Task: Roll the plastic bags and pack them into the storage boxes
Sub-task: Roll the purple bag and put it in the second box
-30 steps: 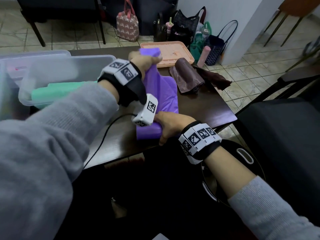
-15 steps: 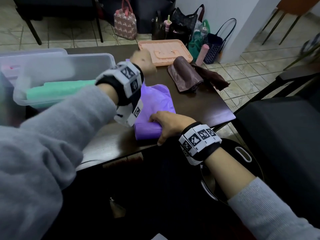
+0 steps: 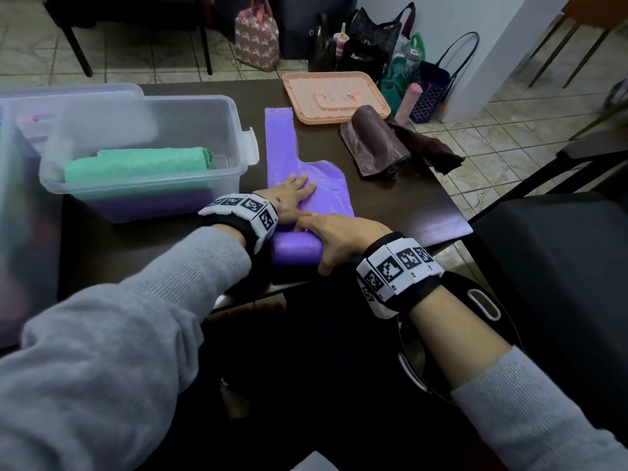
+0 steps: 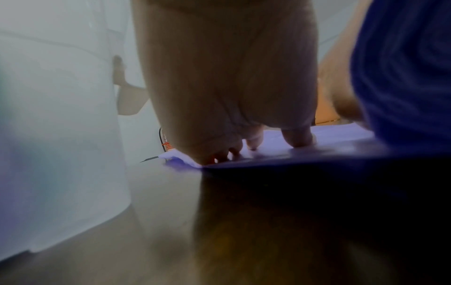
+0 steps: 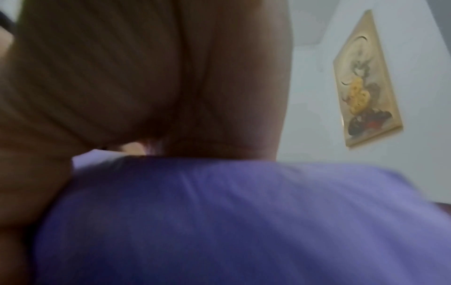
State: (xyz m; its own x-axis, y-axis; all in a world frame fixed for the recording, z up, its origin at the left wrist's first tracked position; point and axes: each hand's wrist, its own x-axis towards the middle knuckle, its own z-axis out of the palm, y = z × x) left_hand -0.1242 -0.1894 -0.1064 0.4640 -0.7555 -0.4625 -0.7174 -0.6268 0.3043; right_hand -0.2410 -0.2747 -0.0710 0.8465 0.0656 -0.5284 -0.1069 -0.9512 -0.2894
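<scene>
A purple plastic bag point(image 3: 319, 185) lies flat on the dark table point(image 3: 407, 205), its handle strip pointing away from me. Its near end is rolled into a thick roll point(image 3: 295, 248) at the table's front edge. My left hand point(image 3: 292, 195) presses flat on the bag just beyond the roll, fingers point(image 4: 297, 137) straight. My right hand point(image 3: 339, 236) grips the right end of the roll point(image 5: 219, 212), fingers over it and thumb on the near side. A clear storage box point(image 3: 234, 130) on the left holds a green rolled bag point(image 3: 136, 164) over a purple layer.
A brown roll of bags point(image 3: 377, 144) with a loose tail lies right of the purple bag. A peach lid point(image 3: 333, 96) sits at the table's far edge. Another clear box point(image 3: 68, 93) stands at far left. A black chair point(image 3: 560, 266) is to the right; handbags point(image 3: 373, 39) stand on the floor.
My left hand had the bag's far end lifted; it let that end down onto the table and now presses flat on the bag near the roll. The right hand stayed on the roll.
</scene>
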